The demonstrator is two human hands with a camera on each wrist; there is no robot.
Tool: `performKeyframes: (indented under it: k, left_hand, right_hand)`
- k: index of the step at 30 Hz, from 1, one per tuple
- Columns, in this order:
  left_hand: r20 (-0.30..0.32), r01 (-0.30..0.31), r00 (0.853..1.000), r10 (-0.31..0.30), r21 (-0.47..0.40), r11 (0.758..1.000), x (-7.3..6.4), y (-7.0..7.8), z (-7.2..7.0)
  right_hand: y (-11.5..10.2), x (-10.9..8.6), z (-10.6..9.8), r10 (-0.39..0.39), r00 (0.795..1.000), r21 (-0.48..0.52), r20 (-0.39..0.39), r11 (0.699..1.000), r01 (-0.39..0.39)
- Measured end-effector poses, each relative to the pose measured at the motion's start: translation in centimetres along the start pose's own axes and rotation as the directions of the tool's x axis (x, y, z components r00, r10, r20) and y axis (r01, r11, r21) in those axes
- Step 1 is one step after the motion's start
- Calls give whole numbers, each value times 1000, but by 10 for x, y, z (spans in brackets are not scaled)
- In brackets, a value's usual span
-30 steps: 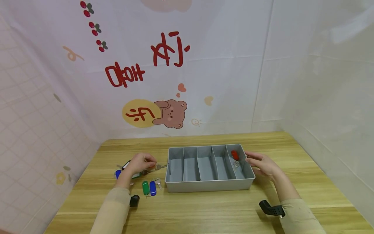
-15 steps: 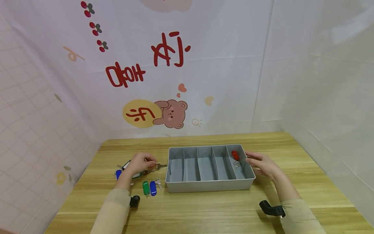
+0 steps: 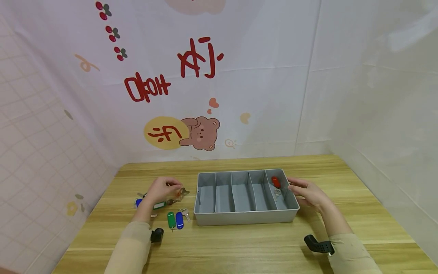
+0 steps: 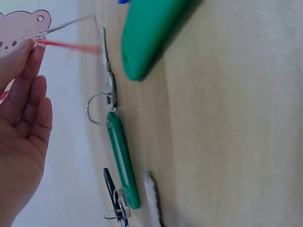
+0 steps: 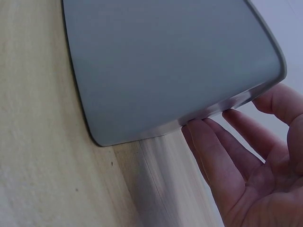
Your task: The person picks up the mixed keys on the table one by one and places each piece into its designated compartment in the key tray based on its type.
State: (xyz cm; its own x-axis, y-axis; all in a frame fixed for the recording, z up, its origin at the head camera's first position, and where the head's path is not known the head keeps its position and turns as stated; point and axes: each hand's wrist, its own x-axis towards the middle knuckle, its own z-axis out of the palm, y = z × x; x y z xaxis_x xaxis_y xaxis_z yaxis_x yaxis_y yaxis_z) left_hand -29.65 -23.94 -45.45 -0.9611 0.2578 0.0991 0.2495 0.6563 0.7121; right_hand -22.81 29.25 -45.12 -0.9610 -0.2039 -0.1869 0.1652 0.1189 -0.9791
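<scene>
My left hand (image 3: pixel 163 190) pinches the ring of a key with a red tag between thumb and fingertips, just above the table. In the left wrist view, the red tag (image 4: pixel 71 46) and its key (image 4: pixel 61 27) stick out from the fingers, blurred. Below that hand lies a green key tag (image 3: pixel 159 205) with its own key and ring. My right hand (image 3: pixel 309 193) touches the right end of the grey divided box (image 3: pixel 246 217) with fairly straight fingers. A red key tag (image 3: pixel 275 182) with keys rests in the box's rightmost compartment.
Nearer the front, a green tag (image 3: pixel 171 220) and a blue tag (image 3: pixel 179 220) lie with keys left of the box. Another blue tag (image 3: pixel 138 202) is partly hidden behind the left wrist. A printed cloth (image 3: pixel 267 95) hangs behind the wooden table (image 3: pixel 246 247).
The left hand has drawn slightly left and up, and the pinched key has come away from the box's left side. The right hand and box have stayed put.
</scene>
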Motion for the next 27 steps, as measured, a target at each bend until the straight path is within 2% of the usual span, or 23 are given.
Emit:
performKeyframes:
  k: [9, 16, 22, 27]
  left_hand:
    - [-41, -39, 998, 37, -44, 998, 0, 7, -2]
    - [-34, -6, 999, 4, -59, 998, 0, 17, -4]
    - [-44, -14, 999, 10, -95, 995, 0, 31, -8]
    - [-71, -27, 997, 21, -91, 995, 2, 40, -10]
  right_hand:
    - [0, 0, 0, 7, 1000, -13, -22, 1000, -7]
    - [-1, 0, 0, 5, 1000, -15, -19, 1000, -5]
    - [-1, 0, -1, 4, 1000, -4, -7, 1000, -4]
    - [-1, 1, -2, -2, 1000, 21, 11, 1000, 1]
